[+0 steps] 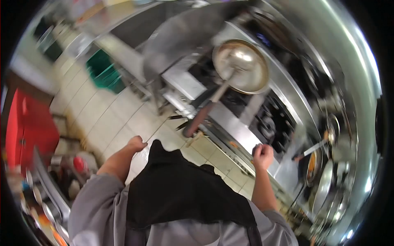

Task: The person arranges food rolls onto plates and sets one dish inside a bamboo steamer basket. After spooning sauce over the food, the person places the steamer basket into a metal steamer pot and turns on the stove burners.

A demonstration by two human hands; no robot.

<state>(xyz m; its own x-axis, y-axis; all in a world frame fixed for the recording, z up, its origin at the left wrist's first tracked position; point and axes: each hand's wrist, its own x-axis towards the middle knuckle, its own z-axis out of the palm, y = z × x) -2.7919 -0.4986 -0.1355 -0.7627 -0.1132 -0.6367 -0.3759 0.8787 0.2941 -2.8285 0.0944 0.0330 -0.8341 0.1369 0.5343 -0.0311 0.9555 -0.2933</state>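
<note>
My right hand (263, 156) is closed in a fist at the front edge of the stove (230, 127). Something small and dark shows at its fingers, too blurred to name. Low on the left, my left hand (137, 143) hangs over the tiled floor with its fingers curled and nothing visible in them. Ahead of both hands, a frying pan (256, 67) rests over the burners. Its long handle, with a dark reddish-brown grip (200, 119), points back over the stove's front edge. Neither hand touches the pan.
Dark burner grates (269, 123) lie right of the pan. Several pans and utensils crowd the far right, including a pan with orange contents (313, 166). A large grey metal wok-like shape (176, 41) stands beyond. On the left are a green crate (104, 73) and a red cabinet-like box (30, 127).
</note>
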